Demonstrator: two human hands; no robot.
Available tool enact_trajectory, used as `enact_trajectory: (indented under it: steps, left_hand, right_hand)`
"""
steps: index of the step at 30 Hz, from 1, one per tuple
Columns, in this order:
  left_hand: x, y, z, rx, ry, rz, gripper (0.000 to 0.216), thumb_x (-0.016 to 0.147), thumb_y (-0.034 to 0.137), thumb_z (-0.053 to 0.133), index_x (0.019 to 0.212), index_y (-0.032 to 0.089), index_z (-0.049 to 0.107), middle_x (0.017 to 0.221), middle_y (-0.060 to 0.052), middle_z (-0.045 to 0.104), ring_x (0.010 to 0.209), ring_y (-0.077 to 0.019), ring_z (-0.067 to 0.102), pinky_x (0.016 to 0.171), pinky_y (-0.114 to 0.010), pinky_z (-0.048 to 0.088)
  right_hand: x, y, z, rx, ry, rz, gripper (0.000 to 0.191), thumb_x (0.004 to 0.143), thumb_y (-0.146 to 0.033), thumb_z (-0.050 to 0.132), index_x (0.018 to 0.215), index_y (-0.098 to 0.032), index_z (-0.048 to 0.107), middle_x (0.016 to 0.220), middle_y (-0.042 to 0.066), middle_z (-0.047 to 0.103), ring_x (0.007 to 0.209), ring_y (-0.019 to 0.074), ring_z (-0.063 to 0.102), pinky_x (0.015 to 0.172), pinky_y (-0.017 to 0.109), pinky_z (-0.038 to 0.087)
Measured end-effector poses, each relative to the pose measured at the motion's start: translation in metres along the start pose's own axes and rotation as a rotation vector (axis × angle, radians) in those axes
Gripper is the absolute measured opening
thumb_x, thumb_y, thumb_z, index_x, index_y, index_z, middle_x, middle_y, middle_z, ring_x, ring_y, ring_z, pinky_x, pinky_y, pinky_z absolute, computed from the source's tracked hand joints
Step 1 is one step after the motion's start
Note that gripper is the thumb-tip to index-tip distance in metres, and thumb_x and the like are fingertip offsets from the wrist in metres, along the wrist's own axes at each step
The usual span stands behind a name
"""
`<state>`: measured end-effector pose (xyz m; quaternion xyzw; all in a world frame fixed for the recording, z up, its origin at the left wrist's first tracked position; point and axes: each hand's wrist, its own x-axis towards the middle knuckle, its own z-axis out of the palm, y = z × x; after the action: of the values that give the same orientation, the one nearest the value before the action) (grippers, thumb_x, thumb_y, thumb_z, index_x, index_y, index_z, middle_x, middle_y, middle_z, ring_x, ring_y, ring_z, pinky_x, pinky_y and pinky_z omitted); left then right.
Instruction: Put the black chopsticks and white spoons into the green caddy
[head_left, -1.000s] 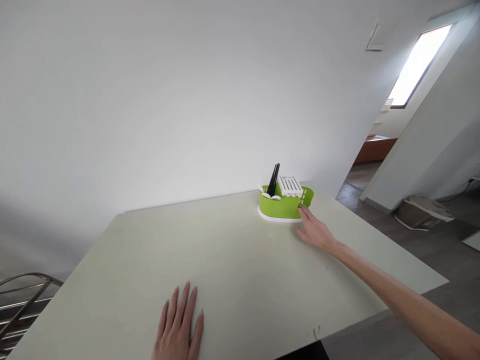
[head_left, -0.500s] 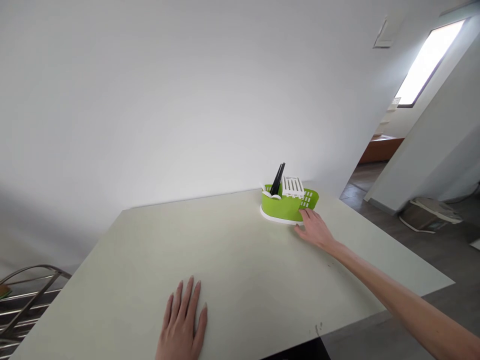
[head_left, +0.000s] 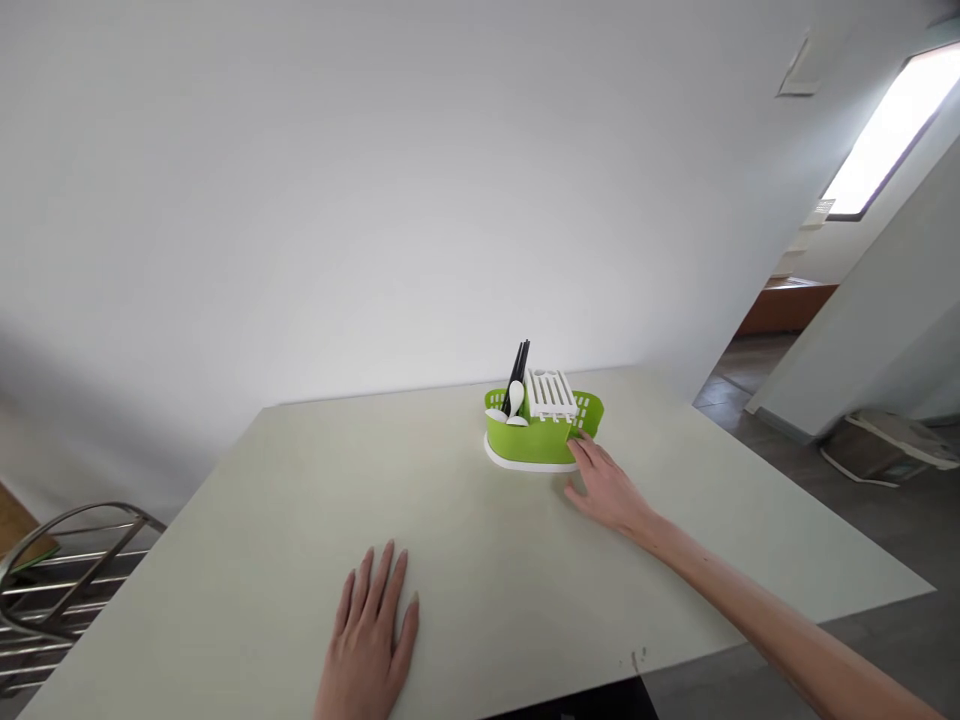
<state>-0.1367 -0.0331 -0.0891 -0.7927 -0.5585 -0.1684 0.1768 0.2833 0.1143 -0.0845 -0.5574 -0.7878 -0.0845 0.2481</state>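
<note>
A green cutlery holder (head_left: 526,438) on a white base stands toward the far side of a pale table (head_left: 480,540). It holds black chopsticks (head_left: 517,368), white spoons (head_left: 514,397) and a white slatted insert (head_left: 552,394). My right hand (head_left: 604,487) reaches out to the holder's right side, fingertips touching its green wall, thumb apart on the tabletop. My left hand (head_left: 370,637) lies flat on the table near the front edge, fingers stretched out, holding nothing.
A white wall stands behind the table. A metal rack (head_left: 52,580) sits low at the left. To the right a doorway opens onto dark flooring with a low grey object (head_left: 877,448) and a bright window (head_left: 892,135).
The holder and my right hand sit further left and nearer in the picture; the hand stays against the holder's right side. My left hand stays flat on the table.
</note>
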Motion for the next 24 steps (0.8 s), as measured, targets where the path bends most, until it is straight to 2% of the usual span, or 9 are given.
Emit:
enact_trajectory:
  steps: [4,8,10,12,14,16,20,22,24]
  left_hand:
    - [-0.004,0.000,0.004,-0.026,-0.019,-0.011,0.074,0.105,0.039,0.048,0.171,0.027,0.017,0.170,-0.005,0.039,0.159,-0.0310,0.032,0.126,-0.054,0.036]
    - [0.008,0.001,-0.002,-0.165,0.012,-0.064,0.062,0.105,0.037,0.050,0.165,0.030,0.034,0.164,-0.006,0.050,0.155,-0.0309,0.041,0.121,-0.053,0.044]
    - [0.029,0.005,-0.016,-0.268,0.064,-0.115,0.056,0.105,0.039,0.052,0.159,0.029,0.041,0.159,-0.010,0.055,0.152,-0.0311,0.045,0.117,-0.052,0.049]
    - [0.060,0.010,-0.035,-0.345,0.122,-0.165,0.056,0.104,0.042,0.055,0.157,0.028,0.041,0.159,-0.013,0.051,0.151,-0.0323,0.044,0.118,-0.054,0.047]
    - [0.096,0.016,-0.054,-0.401,0.158,-0.122,0.064,0.101,0.045,0.061,0.158,0.027,0.037,0.162,-0.016,0.045,0.152,-0.0333,0.041,0.120,-0.056,0.044]
    - [0.131,0.021,-0.068,-0.434,0.138,-0.029,0.077,0.096,0.052,0.067,0.160,0.027,0.032,0.163,-0.018,0.042,0.152,-0.0354,0.040,0.118,-0.057,0.045]
    - [0.183,0.027,-0.073,-0.445,0.046,0.232,0.091,0.086,0.060,0.076,0.159,0.025,0.035,0.159,-0.018,0.047,0.151,-0.0379,0.040,0.120,-0.058,0.041]
    - [0.196,0.029,-0.069,-0.448,0.032,0.289,0.089,0.085,0.061,0.076,0.156,0.023,0.039,0.154,-0.018,0.053,0.148,-0.0373,0.043,0.120,-0.057,0.041]
    - [0.201,0.031,-0.067,-0.450,0.037,0.285,0.082,0.085,0.060,0.075,0.151,0.022,0.045,0.148,-0.017,0.057,0.144,-0.0362,0.048,0.119,-0.056,0.042]
  right_hand:
    - [-0.008,-0.024,-0.003,0.060,0.010,-0.048,0.067,0.096,-0.026,0.051,0.160,-0.019,0.034,0.149,0.018,0.057,0.150,0.0374,0.045,0.118,0.057,0.047]
    - [-0.017,-0.046,-0.012,0.134,-0.008,-0.086,0.069,0.097,-0.024,0.052,0.163,-0.020,0.031,0.152,0.018,0.055,0.152,0.0375,0.042,0.118,0.057,0.048]
    - [-0.021,-0.057,-0.017,0.175,-0.026,-0.103,0.069,0.098,-0.023,0.051,0.164,-0.021,0.030,0.154,0.017,0.054,0.154,0.0365,0.040,0.118,0.057,0.049]
    - [-0.025,-0.066,-0.021,0.215,-0.044,-0.121,0.069,0.098,-0.021,0.050,0.164,-0.023,0.029,0.155,0.016,0.054,0.155,0.0349,0.039,0.118,0.056,0.049]
    - [-0.030,-0.075,-0.025,0.252,-0.053,-0.135,0.069,0.098,-0.019,0.050,0.164,-0.023,0.029,0.155,0.015,0.054,0.155,0.0334,0.039,0.119,0.055,0.049]
    - [-0.034,-0.081,-0.028,0.284,-0.050,-0.148,0.070,0.098,-0.017,0.049,0.165,-0.024,0.028,0.156,0.015,0.053,0.156,0.0325,0.038,0.119,0.055,0.049]
    - [-0.042,-0.085,-0.030,0.318,-0.034,-0.158,0.073,0.098,-0.014,0.048,0.167,-0.025,0.024,0.158,0.015,0.051,0.156,0.0320,0.038,0.120,0.054,0.049]
    - [-0.044,-0.085,-0.029,0.318,-0.027,-0.153,0.076,0.098,-0.014,0.048,0.167,-0.025,0.022,0.160,0.015,0.049,0.155,0.0319,0.039,0.120,0.054,0.049]
    - [-0.046,-0.085,-0.027,0.316,-0.022,-0.150,0.078,0.097,-0.013,0.049,0.168,-0.026,0.020,0.161,0.014,0.048,0.155,0.0319,0.039,0.120,0.054,0.048]
